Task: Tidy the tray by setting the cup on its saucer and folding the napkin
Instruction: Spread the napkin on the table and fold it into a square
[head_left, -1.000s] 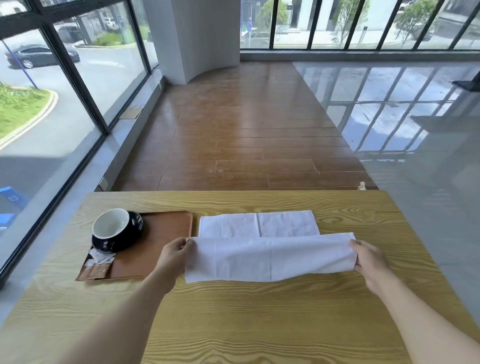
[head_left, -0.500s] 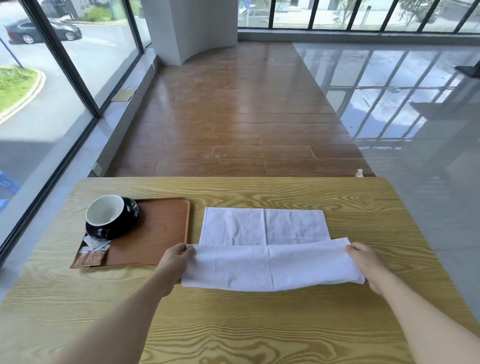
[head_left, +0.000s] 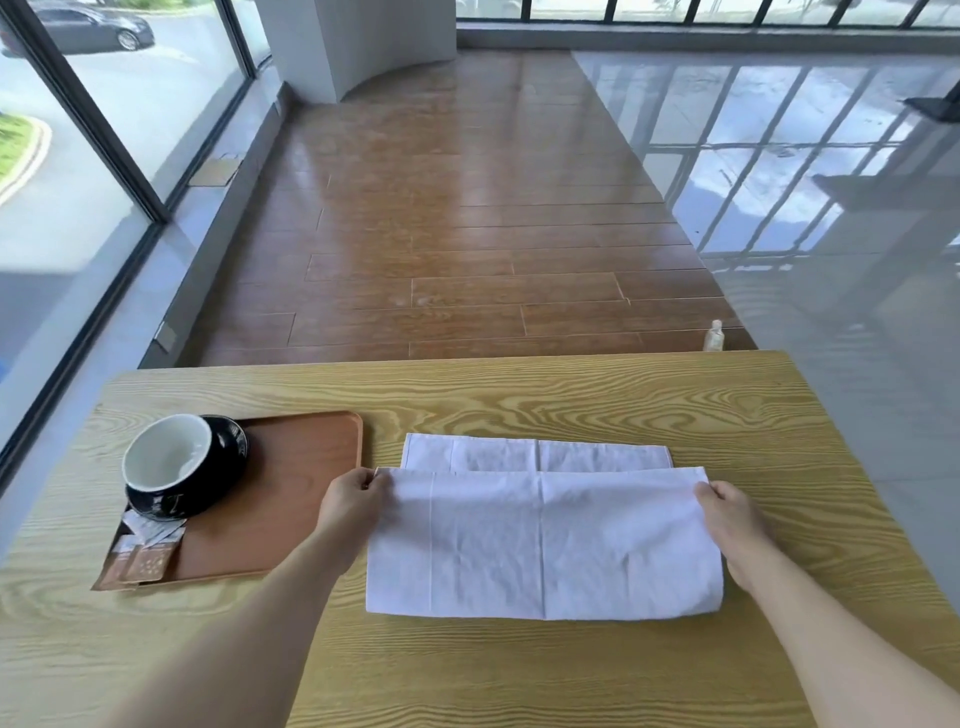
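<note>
Head view: the white napkin (head_left: 543, 545) lies on the wooden counter (head_left: 519, 405), just right of the brown tray (head_left: 291, 499). The left hand (head_left: 350, 506) and right hand (head_left: 730, 512) each have fingers pinched on a corner of the folded-over upper layer. The black cup (head_left: 174, 470) sits tilted on its saucer (head_left: 236, 441) on the tray, sugar packets (head_left: 148, 545) beside it.
</note>
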